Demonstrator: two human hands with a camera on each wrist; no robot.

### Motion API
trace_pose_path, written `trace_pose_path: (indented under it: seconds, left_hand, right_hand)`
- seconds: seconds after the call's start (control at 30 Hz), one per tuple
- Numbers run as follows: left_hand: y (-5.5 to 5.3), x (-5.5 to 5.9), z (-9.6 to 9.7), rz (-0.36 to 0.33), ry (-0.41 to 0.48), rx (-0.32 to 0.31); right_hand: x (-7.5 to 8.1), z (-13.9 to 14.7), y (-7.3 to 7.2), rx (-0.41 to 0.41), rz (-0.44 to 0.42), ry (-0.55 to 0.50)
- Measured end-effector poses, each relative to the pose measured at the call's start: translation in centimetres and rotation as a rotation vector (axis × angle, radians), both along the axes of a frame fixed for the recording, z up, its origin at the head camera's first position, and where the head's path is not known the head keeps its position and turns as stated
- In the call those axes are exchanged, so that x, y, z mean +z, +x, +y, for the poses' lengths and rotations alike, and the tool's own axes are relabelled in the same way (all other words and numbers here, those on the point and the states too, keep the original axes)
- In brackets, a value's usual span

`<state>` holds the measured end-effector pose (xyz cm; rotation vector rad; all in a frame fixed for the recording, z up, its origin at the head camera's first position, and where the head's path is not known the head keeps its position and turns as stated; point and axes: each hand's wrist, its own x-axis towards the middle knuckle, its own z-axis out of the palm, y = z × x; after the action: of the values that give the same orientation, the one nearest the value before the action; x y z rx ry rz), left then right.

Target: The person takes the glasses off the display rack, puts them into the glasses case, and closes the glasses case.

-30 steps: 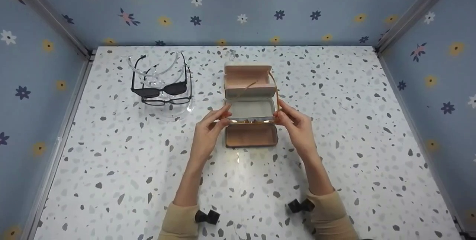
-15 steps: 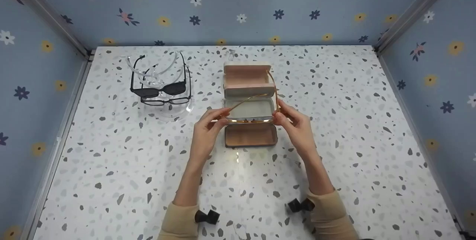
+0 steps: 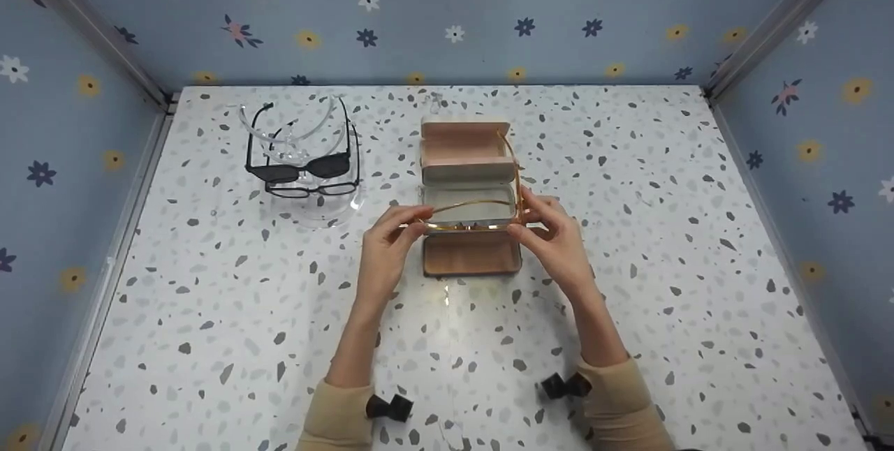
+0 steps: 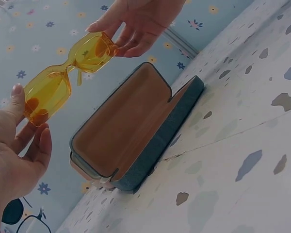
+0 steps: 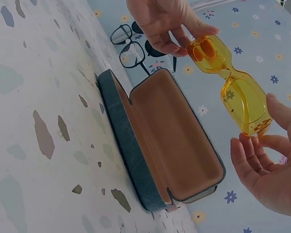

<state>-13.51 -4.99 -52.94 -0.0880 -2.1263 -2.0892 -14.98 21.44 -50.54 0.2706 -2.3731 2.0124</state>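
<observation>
Pinching yellow glasses (image 5: 235,87) at both ends with fingers of left hand (image 3: 385,245) and right hand (image 3: 561,243); just swung left earpiece (image 3: 471,204) inward, probably leaving only right earpiece (image 3: 517,175) to fold.

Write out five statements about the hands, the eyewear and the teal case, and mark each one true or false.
1. The left hand and the right hand both hold the yellow glasses. True.
2. The teal case is open. True.
3. The yellow glasses rest inside the teal case. False: the hands hold them up, apart from it.
4. In the head view, the sunglasses lie to the left of the teal case. True.
5. The sunglasses have clear lenses. False: their lenses are dark.
</observation>
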Motion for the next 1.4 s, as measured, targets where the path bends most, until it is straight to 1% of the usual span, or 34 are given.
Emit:
trace_pose_path:
  seconds: [0.2, 0.5, 0.7, 1.0, 1.1, 1.4]
  left_hand:
    - [-0.03, -0.06, 0.07, 0.007, 0.018, -0.002]
    - [0.02, 0.04, 0.12, 0.005, -0.014, 0.002]
    - [0.0, -0.05, 0.12, 0.006, 0.002, -0.006]
    - [0.03, -0.04, 0.13, 0.006, 0.01, -0.006]
    - [0.05, 0.0, 0.17, 0.003, 0.009, -0.005]
    - [0.07, -0.06, 0.16, 0.022, 0.025, -0.008]
  right_hand:
    - [-0.11, 0.06, -0.07, 0.016, 0.015, 0.024]
    - [-0.09, 0.07, -0.18, 0.034, 0.029, 0.037]
    - [-0.19, 0.11, -0.23, 0.037, 0.036, 0.045]
    - [-0.23, 0.25, -0.14, 0.048, 0.093, 0.073]
    - [-0.27, 0.31, -0.1, 0.052, 0.099, 0.08]
    - [-0.28, 0.38, -0.08, 0.073, 0.121, 0.135]
